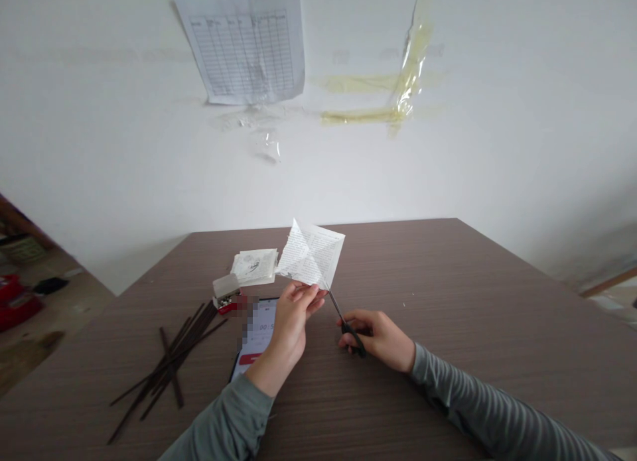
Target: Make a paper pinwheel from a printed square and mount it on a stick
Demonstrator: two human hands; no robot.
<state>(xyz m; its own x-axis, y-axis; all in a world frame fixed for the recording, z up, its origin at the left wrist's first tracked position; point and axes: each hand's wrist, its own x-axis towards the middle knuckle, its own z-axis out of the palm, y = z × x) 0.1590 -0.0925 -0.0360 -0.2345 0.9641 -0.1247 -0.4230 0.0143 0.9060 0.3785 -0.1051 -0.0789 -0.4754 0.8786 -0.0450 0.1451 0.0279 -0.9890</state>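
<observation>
**Figure.** Paper and scissors held above a wood-grain table (398, 275). Landmark: a smartphone (257, 335) lying on the table, its screen showing a timer, partly pixelated. Left of the smartphone lies a loose bundle of thin dark sticks (172, 368); just beyond it sit a stack of paper scraps (253, 265) and a small red-and-white object (225, 294) of unclear kind. The left hand (293, 318) passes over the smartphone, pinching a folded printed sheet (309, 257) at its lower edge between thumb and fingers; the sheet stands tilted, beyond and right of the smartphone. The right hand (375, 339), right of the smartphone, closes around black-handled scissors (348, 331), blades nearly shut, tips touching the sheet's lower corner.
</observation>
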